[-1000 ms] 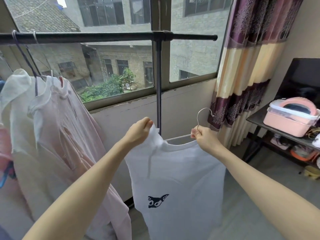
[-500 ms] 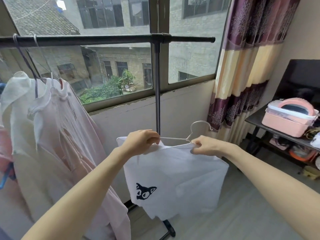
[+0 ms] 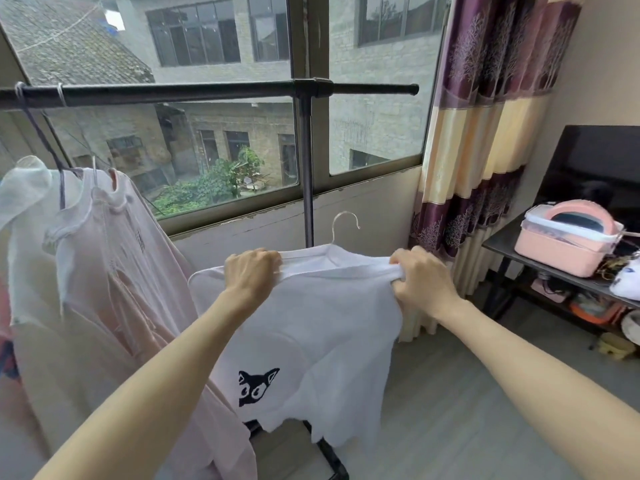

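Note:
A white T-shirt (image 3: 322, 327) with a black cat print hangs on a thin metal hanger (image 3: 341, 225) whose hook sticks up from the collar. My left hand (image 3: 251, 277) grips the shirt's left shoulder. My right hand (image 3: 420, 277) grips the right shoulder, bunching the cloth. The shirt is held in the air below the black clothes rail (image 3: 207, 93), in front of the rail's upright post (image 3: 306, 168). The hanger's arms are hidden inside the shirt.
Pale pink and white garments (image 3: 104, 258) hang on the rail at the left. A purple and cream curtain (image 3: 485, 133) hangs at the right. A dark shelf table (image 3: 502, 242) carries a pink box (image 3: 568, 240), in front of a black screen.
The hanger has gone inside the shirt and its hook now stands upright. Both hands moved outward from the collar and hanger to the shirt's shoulders, spreading it flat.

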A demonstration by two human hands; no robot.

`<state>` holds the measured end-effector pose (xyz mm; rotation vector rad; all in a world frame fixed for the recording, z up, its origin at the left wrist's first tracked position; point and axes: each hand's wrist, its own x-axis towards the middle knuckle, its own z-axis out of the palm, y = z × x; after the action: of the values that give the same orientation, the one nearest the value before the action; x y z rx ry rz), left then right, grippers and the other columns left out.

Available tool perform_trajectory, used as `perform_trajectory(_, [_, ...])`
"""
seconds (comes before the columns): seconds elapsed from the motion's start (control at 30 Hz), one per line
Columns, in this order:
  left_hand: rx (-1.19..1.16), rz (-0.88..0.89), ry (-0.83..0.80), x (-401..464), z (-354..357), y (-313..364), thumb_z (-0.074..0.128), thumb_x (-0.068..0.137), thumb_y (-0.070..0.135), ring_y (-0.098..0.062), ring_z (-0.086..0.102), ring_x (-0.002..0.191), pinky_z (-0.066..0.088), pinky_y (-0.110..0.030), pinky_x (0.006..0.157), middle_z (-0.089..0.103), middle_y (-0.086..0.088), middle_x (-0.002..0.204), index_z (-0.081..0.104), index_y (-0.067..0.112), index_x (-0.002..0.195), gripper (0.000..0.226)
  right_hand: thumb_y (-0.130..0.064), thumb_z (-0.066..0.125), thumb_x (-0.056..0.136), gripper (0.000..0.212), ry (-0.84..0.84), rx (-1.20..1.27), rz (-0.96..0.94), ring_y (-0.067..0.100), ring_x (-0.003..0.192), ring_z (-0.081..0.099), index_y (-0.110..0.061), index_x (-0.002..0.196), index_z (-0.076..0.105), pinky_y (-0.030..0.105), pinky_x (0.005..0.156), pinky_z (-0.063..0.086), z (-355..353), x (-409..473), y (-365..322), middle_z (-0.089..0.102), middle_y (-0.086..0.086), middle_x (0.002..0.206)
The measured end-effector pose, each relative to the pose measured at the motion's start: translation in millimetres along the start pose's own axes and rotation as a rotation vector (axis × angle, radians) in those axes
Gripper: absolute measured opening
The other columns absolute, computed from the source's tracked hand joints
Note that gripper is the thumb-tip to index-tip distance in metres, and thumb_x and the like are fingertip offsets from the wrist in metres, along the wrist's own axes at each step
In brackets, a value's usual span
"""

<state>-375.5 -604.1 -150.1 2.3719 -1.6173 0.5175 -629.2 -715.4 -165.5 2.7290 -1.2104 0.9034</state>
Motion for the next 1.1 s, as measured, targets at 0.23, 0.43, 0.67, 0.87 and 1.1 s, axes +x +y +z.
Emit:
perform_trajectory(0.23, [-0.218, -0.077, 0.187, -2, -2, -1, 0.045, 0.094, 0.018, -0.023, 0.057, 0.095, 0.024, -0.031, 0.075, 0.066, 0.004, 0.095, 0.068, 0.025, 0.082, 0.027, 0.004, 0.038, 0.083, 0.048, -0.535, 0.778, 0.223, 0.003, 0.070, 0.065, -0.022, 0.121, 0.053, 0.018, 0.064, 0.052, 19, -19, -25, 0.054, -0.008, 0.124])
perform_trajectory(0.43, [-0.397, -0.065, 0.366, 0, -14, -17, 0.051, 0.095, 0.021, -0.024, 0.062, 0.085, 0.022, -0.029, 0.075, 0.070, 0.004, 0.094, 0.070, 0.023, 0.089, 0.020, 0.005, 0.037, 0.082, 0.059, 0.034, 0.403, 0.510, 0.026, 0.125, 0.043, -0.019, 0.136, 0.039, 0.043, 0.104, 0.035, 12, 18, 25, 0.038, 0.005, 0.143])
perform_trajectory(0.67, [-0.261, -0.023, 0.487, 12, -25, -26, 0.052, 0.087, 0.018, -0.025, 0.062, 0.065, 0.020, -0.031, 0.066, 0.067, 0.001, 0.074, 0.069, 0.019, 0.080, 0.018, -0.017, 0.045, 0.090, 0.019, -0.120, 0.273, 0.640, 0.037, 0.091, 0.062, -0.008, 0.093, 0.062, 0.039, 0.079, 0.050, 31, 28, 52, 0.066, 0.021, 0.096])
perform_trajectory(0.87, [0.017, 0.038, 0.377, 20, -7, -29, 0.061, 0.069, 0.007, -0.024, 0.057, 0.051, 0.015, -0.031, 0.062, 0.057, 0.000, 0.055, 0.059, 0.018, 0.058, 0.016, -0.015, 0.038, 0.096, 0.028, 0.338, 0.382, 0.667, 0.037, 0.095, 0.056, 0.002, 0.095, 0.060, 0.035, 0.074, 0.038, 9, 37, 47, 0.063, 0.023, 0.097])
perform_trajectory(1.1, [-0.290, -0.183, 0.383, 34, -2, -12, 0.055, 0.088, 0.010, -0.029, 0.060, 0.086, 0.029, -0.036, 0.072, 0.067, -0.003, 0.083, 0.068, 0.019, 0.077, 0.020, -0.004, 0.045, 0.084, 0.034, 0.027, 0.400, 0.992, 0.038, 0.118, 0.041, 0.000, 0.117, 0.050, 0.041, 0.100, 0.037, 38, 3, 44, 0.036, 0.021, 0.132])
